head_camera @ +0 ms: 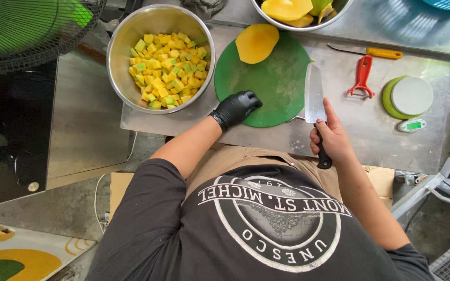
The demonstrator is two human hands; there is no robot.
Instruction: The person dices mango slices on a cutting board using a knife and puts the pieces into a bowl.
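Over green round cutting board point(274, 86) on steel table point(371, 130): right hand point(332, 136) closed on cleaver point(314, 96), blade flat, parked. Gloved left hand point(235, 108) curled, empty, resting on board edge. Mango half point(256, 42) at far rim, within reach; bowl of cubes point(160, 57) just left for easy transfer.

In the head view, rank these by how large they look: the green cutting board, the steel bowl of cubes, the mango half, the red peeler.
1 and 2. Steel bowl of cubes and green cutting board: too alike to rank.
3. Mango half.
4. Red peeler, smallest.
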